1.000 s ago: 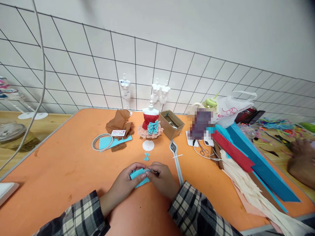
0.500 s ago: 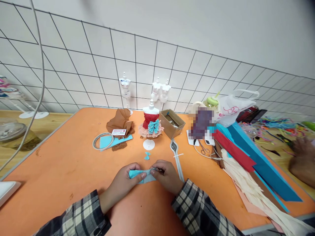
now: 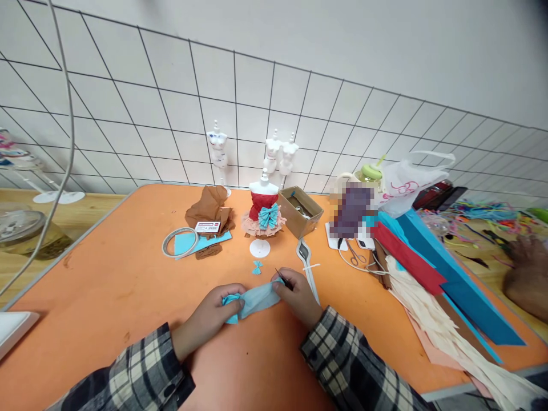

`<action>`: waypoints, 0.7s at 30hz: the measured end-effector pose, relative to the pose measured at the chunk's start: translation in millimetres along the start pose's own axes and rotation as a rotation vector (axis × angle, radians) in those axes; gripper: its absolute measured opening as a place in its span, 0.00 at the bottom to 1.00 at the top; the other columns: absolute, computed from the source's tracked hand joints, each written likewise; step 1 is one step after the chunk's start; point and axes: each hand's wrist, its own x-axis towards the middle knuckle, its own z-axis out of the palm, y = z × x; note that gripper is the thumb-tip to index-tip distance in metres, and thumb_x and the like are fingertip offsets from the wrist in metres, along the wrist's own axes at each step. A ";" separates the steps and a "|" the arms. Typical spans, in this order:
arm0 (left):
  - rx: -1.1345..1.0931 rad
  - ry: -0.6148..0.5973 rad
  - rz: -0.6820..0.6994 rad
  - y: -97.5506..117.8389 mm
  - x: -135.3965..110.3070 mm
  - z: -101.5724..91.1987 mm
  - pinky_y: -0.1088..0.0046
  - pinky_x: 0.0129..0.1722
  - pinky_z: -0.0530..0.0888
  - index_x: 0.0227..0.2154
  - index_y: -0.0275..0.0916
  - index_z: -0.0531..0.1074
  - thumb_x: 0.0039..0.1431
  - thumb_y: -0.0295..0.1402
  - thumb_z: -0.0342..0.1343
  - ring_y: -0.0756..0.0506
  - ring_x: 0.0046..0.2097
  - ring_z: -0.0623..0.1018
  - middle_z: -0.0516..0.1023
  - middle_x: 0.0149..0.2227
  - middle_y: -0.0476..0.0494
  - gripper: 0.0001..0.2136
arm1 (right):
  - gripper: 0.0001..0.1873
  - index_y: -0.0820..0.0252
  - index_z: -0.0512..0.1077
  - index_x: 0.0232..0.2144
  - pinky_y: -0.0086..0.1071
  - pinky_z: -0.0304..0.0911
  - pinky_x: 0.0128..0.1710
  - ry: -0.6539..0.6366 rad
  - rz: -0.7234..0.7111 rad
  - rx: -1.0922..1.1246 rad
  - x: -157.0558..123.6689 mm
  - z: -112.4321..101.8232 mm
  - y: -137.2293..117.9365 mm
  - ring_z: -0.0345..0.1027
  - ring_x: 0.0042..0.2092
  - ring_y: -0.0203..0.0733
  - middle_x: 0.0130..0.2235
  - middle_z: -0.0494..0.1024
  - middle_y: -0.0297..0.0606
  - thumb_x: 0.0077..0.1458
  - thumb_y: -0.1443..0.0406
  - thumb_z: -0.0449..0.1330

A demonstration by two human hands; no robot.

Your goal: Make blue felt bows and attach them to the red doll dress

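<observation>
Between my two hands stretches a light-blue crepe paper strip. My left hand is closed on its bunched left end. The thumb and fingers of my right hand pinch the other end, along with a thin dark pointed tool whose exact kind I cannot make out. Just beyond the strip lies a small blue paper bow. Behind that bow stands a mini dress form in a red bodice and peach ruffled skirt, with a larger blue bow on its front.
A tape roll and crumpled brown paper lie left of the dress form. To its right are a cardboard box, a grey-white strap and scissors. Coloured paper strips cover the right side, near another person's hand.
My hands have moved apart, and more of the blue strip shows between them. The dark tool now points up and left from my right fingers.
</observation>
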 end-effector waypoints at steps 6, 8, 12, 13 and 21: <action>0.083 -0.093 -0.030 -0.4 2.1 -2.5 0.76 0.28 0.65 0.29 0.38 0.72 0.55 0.46 0.58 0.48 0.28 0.69 0.71 0.25 0.50 0.15 | 0.10 0.61 0.66 0.23 0.28 0.50 0.27 0.005 0.084 -0.021 4.5 0.1 6.1 0.53 0.26 0.33 0.22 0.58 0.28 0.52 0.62 0.55; 0.040 -0.051 -0.051 -3.3 3.8 -4.7 0.76 0.27 0.64 0.28 0.37 0.72 0.55 0.48 0.58 0.49 0.27 0.68 0.71 0.24 0.50 0.17 | 0.11 0.61 0.67 0.25 0.28 0.51 0.27 0.025 0.093 -0.017 5.4 0.5 8.0 0.53 0.26 0.33 0.22 0.58 0.28 0.53 0.60 0.56; -0.150 0.095 -0.074 -5.2 7.9 -9.9 0.75 0.28 0.64 0.27 0.36 0.71 0.57 0.46 0.58 0.49 0.27 0.69 0.72 0.24 0.48 0.16 | 0.17 0.59 0.67 0.43 0.27 0.54 0.25 0.131 0.080 0.075 5.6 -1.9 5.8 0.53 0.25 0.33 0.24 0.58 0.27 0.58 0.54 0.54; -0.218 0.144 -0.070 -4.5 8.8 -10.5 0.75 0.28 0.65 0.27 0.36 0.71 0.57 0.45 0.58 0.49 0.27 0.69 0.72 0.23 0.48 0.16 | 0.19 0.58 0.65 0.45 0.27 0.54 0.24 0.134 0.084 0.117 4.9 -2.4 3.6 0.53 0.23 0.32 0.24 0.57 0.26 0.61 0.52 0.50; -0.530 0.378 -0.011 -3.8 11.3 -6.3 0.75 0.33 0.69 0.37 0.37 0.73 0.49 0.36 0.67 0.50 0.30 0.72 0.75 0.29 0.49 0.14 | 0.22 0.56 0.59 0.32 0.20 0.52 0.13 -0.285 0.304 0.232 -12.4 19.1 -9.8 0.50 0.18 0.28 0.23 0.59 0.25 0.63 0.46 0.42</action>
